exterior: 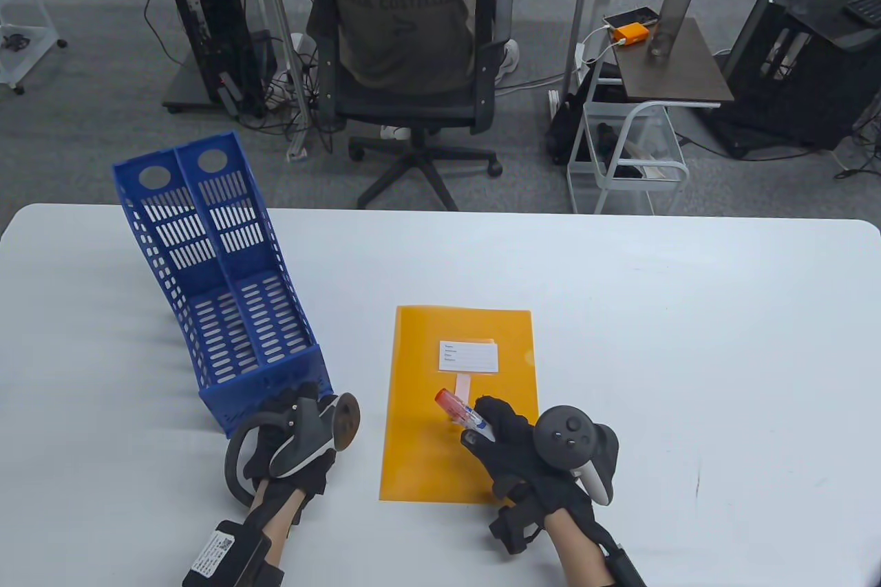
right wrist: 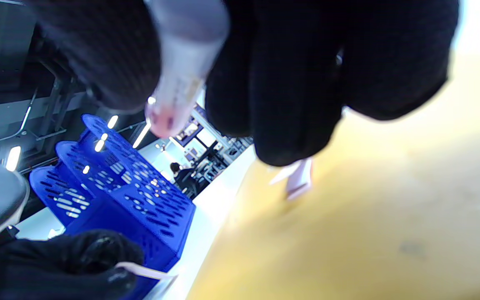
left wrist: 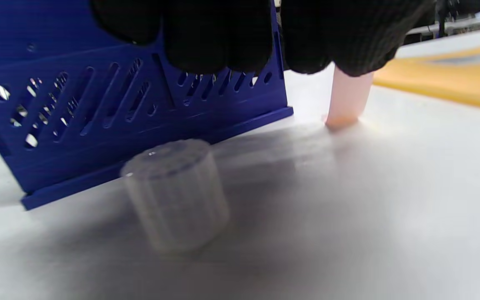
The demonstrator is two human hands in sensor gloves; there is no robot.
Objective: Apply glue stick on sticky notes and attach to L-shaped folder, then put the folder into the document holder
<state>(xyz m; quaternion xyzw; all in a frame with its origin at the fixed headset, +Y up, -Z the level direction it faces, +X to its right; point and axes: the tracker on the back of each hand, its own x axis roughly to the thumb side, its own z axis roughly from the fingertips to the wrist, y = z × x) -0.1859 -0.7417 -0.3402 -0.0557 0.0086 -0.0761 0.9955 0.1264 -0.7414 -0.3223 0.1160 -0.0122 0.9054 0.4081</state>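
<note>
An orange L-shaped folder [exterior: 420, 367] lies flat mid-table, bearing a white label [exterior: 469, 356] and a pink sticky note [exterior: 462, 384] just below it. My right hand [exterior: 482, 423] hovers over the folder's lower part and grips an uncapped glue stick [exterior: 464, 411], red end pointing up-left. My left hand [exterior: 303, 411] rests by the front corner of the blue document holder [exterior: 227, 284] and pinches a second pink sticky note [left wrist: 347, 98], whose lower end touches the table. The clear glue cap [left wrist: 177, 196] stands on the table below that hand.
The document holder stands tilted back at the table's left. Beyond the far table edge [exterior: 440, 215] a person sits in an office chair [exterior: 409, 57], and a small cart [exterior: 640, 153] with a bottle [exterior: 673, 9] stands to the right.
</note>
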